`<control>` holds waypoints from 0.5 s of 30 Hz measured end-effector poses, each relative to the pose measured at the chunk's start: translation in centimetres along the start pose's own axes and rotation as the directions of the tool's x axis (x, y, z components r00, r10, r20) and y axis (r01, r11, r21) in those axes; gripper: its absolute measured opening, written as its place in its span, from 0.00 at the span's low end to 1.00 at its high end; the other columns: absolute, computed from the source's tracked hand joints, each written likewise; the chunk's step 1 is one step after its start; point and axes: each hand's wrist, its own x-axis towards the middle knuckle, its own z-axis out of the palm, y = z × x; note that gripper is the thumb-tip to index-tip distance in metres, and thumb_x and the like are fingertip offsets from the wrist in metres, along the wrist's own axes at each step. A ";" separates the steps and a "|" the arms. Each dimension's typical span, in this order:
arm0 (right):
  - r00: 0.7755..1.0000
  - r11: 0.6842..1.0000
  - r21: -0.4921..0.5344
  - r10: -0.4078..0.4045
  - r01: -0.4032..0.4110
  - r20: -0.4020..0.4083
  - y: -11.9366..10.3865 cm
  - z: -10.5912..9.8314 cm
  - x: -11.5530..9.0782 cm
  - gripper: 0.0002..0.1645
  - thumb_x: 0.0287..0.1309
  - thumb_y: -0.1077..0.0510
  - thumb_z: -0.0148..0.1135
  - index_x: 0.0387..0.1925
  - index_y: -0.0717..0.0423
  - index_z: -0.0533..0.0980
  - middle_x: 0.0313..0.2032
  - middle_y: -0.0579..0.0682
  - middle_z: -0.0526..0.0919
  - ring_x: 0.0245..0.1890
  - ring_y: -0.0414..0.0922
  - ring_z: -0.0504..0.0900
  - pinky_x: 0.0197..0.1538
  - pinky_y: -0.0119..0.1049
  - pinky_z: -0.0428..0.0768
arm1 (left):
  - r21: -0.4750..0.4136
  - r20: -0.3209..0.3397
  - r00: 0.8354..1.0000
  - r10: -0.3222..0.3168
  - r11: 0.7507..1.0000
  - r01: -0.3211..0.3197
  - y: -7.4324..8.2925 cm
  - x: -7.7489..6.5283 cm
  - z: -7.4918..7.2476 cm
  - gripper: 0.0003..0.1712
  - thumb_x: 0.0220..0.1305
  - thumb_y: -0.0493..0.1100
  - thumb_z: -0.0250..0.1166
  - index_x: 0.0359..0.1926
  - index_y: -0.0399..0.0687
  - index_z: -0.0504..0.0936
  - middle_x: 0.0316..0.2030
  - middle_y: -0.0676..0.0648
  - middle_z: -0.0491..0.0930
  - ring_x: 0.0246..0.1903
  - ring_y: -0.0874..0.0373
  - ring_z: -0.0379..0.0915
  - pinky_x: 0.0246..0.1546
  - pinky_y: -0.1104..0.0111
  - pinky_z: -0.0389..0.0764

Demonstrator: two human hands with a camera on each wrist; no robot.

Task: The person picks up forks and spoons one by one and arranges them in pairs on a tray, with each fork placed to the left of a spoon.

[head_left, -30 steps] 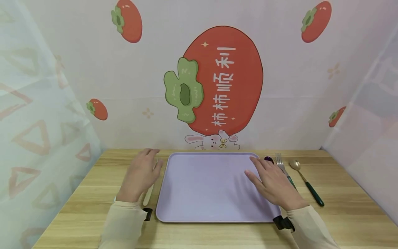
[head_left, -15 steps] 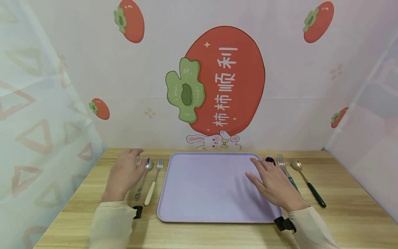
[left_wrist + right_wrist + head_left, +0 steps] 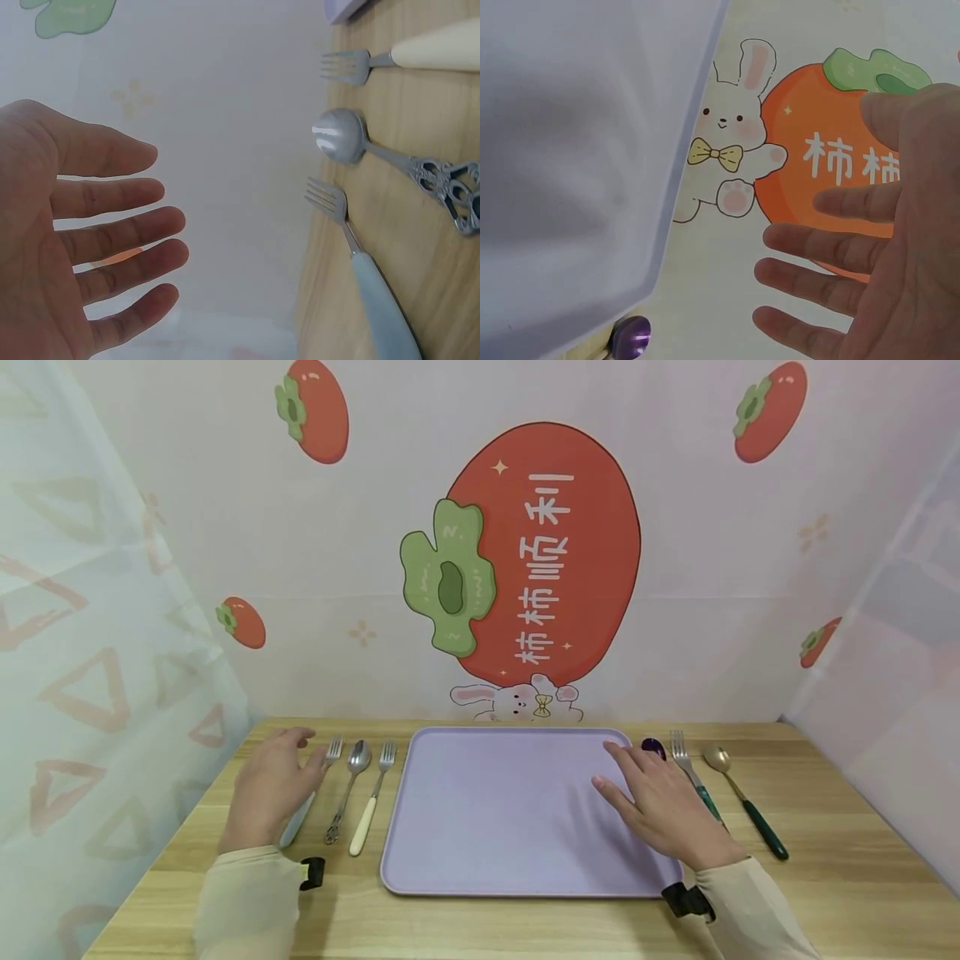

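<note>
My left hand (image 3: 264, 793) hovers over the table's left side, fingers spread and relaxed, with nothing in it. Closest to it lies a fork with a light blue handle (image 3: 297, 820), partly covered by the hand in the head view. Beside that are a silver spoon with an ornate handle (image 3: 341, 135) and a fork with a cream handle (image 3: 435, 51). My right hand (image 3: 663, 806) is above the right part of a lilac tray (image 3: 510, 810), fingers extended and holding nothing. Under and beyond it, a purple spoon (image 3: 653, 747) shows only its bowl.
Right of the tray lie a fork with a green handle (image 3: 681, 756) and a gold spoon with a dark green handle (image 3: 763, 831). A printed cloth (image 3: 675, 568) stands behind the wooden table (image 3: 480, 931), with more cloth at both sides.
My left hand has moved left and slightly down, away from the tray, uncovering the cream-handled fork, the ornate spoon and most of the blue-handled fork. My right hand stays in place.
</note>
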 end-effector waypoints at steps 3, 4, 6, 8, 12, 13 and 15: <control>1.000 1.000 -0.002 0.004 -0.004 0.006 0.0 0.0 0.0 0.36 0.74 0.41 0.53 0.69 0.62 0.67 0.61 0.65 0.77 0.61 0.66 0.74 0.61 0.67 0.67 | -0.008 0.016 1.000 -0.021 1.000 0.021 -0.6 0.0 0.0 0.27 0.72 0.46 0.57 0.62 0.28 0.74 0.55 0.27 0.76 0.51 0.30 0.73 0.45 0.40 0.75; 1.000 1.000 -0.003 0.005 -0.005 0.007 0.0 0.0 0.0 0.36 0.74 0.41 0.53 0.69 0.62 0.67 0.61 0.65 0.77 0.61 0.66 0.74 0.61 0.67 0.67 | -0.008 0.025 0.999 -0.028 1.000 0.028 -0.8 0.0 0.1 0.27 0.72 0.45 0.57 0.62 0.28 0.74 0.55 0.27 0.76 0.52 0.29 0.73 0.45 0.40 0.75; 1.000 1.000 -0.006 0.006 -0.006 0.009 0.0 0.0 0.0 0.36 0.74 0.40 0.53 0.69 0.62 0.67 0.61 0.65 0.76 0.61 0.66 0.74 0.61 0.67 0.67 | -0.002 0.039 0.999 -0.037 0.999 0.037 -1.3 0.0 0.2 0.26 0.72 0.44 0.57 0.62 0.27 0.74 0.54 0.27 0.76 0.51 0.29 0.73 0.44 0.40 0.75; 1.000 1.000 -0.008 0.007 -0.007 0.012 0.1 0.0 -0.1 0.36 0.74 0.40 0.53 0.70 0.62 0.67 0.61 0.65 0.76 0.61 0.66 0.74 0.61 0.67 0.67 | 0.001 0.055 0.998 -0.043 0.999 0.043 -1.7 0.1 0.4 0.26 0.72 0.44 0.57 0.61 0.27 0.74 0.53 0.26 0.76 0.51 0.29 0.73 0.44 0.40 0.76; 1.000 1.000 -0.005 0.005 -0.005 0.013 0.0 0.0 -0.1 0.36 0.74 0.40 0.53 0.69 0.62 0.67 0.62 0.65 0.76 0.61 0.66 0.74 0.61 0.67 0.67 | -0.007 0.085 0.995 -0.055 0.998 0.056 -2.6 0.1 0.8 0.26 0.71 0.44 0.56 0.61 0.27 0.75 0.52 0.26 0.77 0.50 0.29 0.74 0.43 0.41 0.76; 1.000 1.000 -0.004 0.004 -0.004 0.013 0.0 0.0 -0.1 0.36 0.74 0.40 0.53 0.69 0.62 0.67 0.62 0.65 0.76 0.61 0.66 0.74 0.61 0.67 0.67 | -0.006 0.091 0.994 -0.057 0.998 0.058 -2.8 0.1 1.0 0.26 0.71 0.44 0.56 0.61 0.27 0.75 0.52 0.26 0.78 0.50 0.29 0.75 0.44 0.41 0.77; 1.000 1.000 -0.003 0.001 -0.001 0.011 0.0 -0.1 -0.1 0.36 0.74 0.40 0.54 0.69 0.62 0.67 0.61 0.65 0.76 0.61 0.66 0.75 0.61 0.67 0.67 | -0.003 0.108 0.992 -0.069 0.998 0.070 -3.2 0.1 1.2 0.26 0.70 0.44 0.56 0.61 0.28 0.75 0.52 0.26 0.78 0.51 0.29 0.75 0.44 0.40 0.77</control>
